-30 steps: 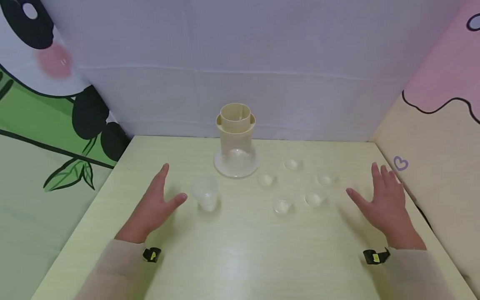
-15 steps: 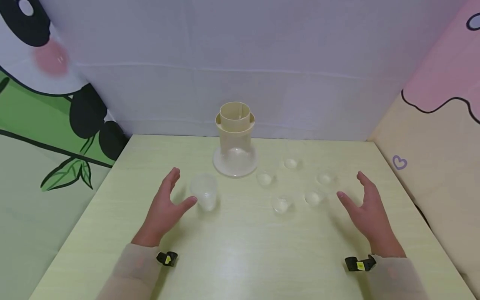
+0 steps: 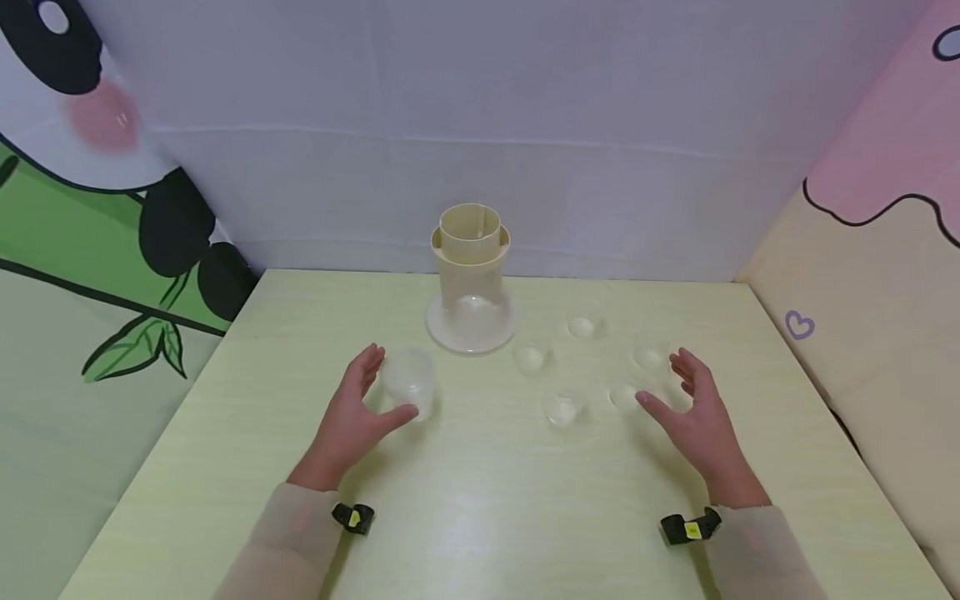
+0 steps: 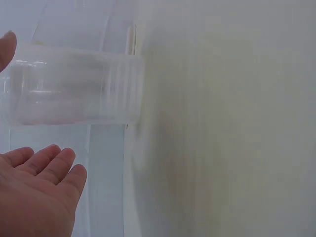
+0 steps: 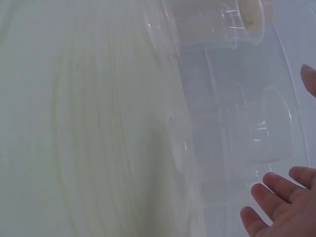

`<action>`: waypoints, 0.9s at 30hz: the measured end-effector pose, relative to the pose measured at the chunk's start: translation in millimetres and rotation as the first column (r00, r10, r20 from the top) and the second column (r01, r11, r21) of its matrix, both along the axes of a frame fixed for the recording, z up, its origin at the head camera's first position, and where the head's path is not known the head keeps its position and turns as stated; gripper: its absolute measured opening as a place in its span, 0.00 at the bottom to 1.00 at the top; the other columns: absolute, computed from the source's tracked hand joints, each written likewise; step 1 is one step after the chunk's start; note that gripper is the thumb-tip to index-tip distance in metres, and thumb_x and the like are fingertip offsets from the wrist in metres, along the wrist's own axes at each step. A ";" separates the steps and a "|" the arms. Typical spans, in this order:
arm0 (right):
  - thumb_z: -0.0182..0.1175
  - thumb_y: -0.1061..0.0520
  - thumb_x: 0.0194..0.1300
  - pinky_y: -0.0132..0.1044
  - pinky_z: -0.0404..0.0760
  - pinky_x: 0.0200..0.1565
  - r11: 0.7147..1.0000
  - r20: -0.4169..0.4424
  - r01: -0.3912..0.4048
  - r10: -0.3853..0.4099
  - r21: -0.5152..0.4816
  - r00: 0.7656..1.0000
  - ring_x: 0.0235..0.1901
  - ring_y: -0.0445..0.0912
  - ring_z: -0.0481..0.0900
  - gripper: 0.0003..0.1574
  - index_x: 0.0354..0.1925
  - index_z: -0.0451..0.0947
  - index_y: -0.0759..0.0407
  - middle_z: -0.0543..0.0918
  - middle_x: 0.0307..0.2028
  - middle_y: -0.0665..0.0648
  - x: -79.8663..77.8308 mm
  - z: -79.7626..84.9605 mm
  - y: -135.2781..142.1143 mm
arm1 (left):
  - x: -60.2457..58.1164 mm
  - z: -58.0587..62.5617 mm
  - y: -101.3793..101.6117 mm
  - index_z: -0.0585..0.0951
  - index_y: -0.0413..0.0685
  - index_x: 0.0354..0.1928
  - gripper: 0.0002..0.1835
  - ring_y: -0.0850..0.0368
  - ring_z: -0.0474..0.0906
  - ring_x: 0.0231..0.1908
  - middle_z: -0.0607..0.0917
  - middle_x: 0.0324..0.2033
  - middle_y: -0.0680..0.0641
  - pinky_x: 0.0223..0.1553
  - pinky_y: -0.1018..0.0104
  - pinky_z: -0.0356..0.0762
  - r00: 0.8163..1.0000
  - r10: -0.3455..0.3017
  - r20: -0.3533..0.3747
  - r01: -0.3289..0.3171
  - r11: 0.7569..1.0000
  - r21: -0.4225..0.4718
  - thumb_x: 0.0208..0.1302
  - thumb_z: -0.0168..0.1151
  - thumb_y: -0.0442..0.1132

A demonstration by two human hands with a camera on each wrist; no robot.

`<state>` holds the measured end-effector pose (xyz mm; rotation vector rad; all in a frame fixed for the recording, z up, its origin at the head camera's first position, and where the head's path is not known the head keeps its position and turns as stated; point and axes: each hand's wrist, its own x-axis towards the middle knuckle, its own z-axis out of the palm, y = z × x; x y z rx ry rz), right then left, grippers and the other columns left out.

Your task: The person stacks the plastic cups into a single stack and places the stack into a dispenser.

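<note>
My left hand [image 3: 352, 425] curves around the near left side of a translucent plastic cup [image 3: 408, 377], thumb in front and fingers behind. In the left wrist view a gap separates the fingers [image 4: 58, 165] from this cup [image 4: 69, 91], which has ridges near the table. Several clear cups [image 3: 564, 408] stand apart from one another at centre right. Beside the rightmost ones is my right hand [image 3: 697, 425], thumb and fingers spread with nothing between them. Its thumb overlaps a clear cup [image 3: 622, 393] in the head view. Another clear cup [image 5: 269, 131] shows near the right fingers.
At the back middle stands a beige cylinder [image 3: 472, 279] with a narrower one inside its top, on a round whitish base [image 3: 471, 337]. The light wooden table [image 3: 480, 517] ends at a pale cloth wall [image 3: 480, 167]. Printed panels flank both sides.
Both hands have moved inward: the left to the right, up to the translucent cup, and the right to the left, up to the clear cups. The cups and the beige cylinder have stayed put.
</note>
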<state>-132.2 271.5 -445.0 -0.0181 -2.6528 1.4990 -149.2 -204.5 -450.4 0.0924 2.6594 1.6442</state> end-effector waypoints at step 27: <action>0.70 0.41 0.67 0.61 0.58 0.73 0.997 0.106 -0.040 0.047 -0.063 0.993 0.76 0.63 0.55 0.61 0.81 0.46 0.58 0.61 0.77 0.63 -22.7 -7.1 -6.2 | -5.7 0.7 8.1 0.61 0.45 0.75 0.47 0.40 0.64 0.73 0.69 0.72 0.40 0.70 0.41 0.65 0.994 -0.034 0.103 0.027 0.997 0.069 0.60 0.78 0.44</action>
